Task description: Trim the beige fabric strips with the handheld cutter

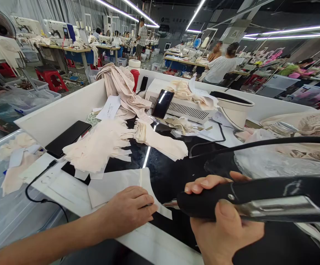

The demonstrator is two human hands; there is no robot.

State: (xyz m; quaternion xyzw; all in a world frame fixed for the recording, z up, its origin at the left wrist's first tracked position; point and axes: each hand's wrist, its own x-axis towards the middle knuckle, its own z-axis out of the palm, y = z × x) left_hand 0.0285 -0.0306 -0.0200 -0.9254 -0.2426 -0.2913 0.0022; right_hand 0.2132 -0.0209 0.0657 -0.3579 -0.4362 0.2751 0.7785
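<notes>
A pale, thin cut fabric piece [113, 184] lies flat near the front edge of the black glossy work surface [173, 176]. My left hand [129, 209] rests on its right part, fingers bent and pressed together. My right hand [223, 224] is wrapped round a black hand tool [259, 195] with a metal strip along its side. The metal tip of this tool points left, close to the fabric's right edge; whether it touches, I cannot tell. Just behind are a loose pile of pale fabric pieces [99, 143] and a neater fabric stack [162, 141].
A dark phone [163, 103] leans on a white vented box [182, 106]; a black flat device [68, 138] lies at left. A bin [234, 106], a plastic bag [259, 158] and a black cable [273, 141] are at right. White side boards [63, 106] edge the table.
</notes>
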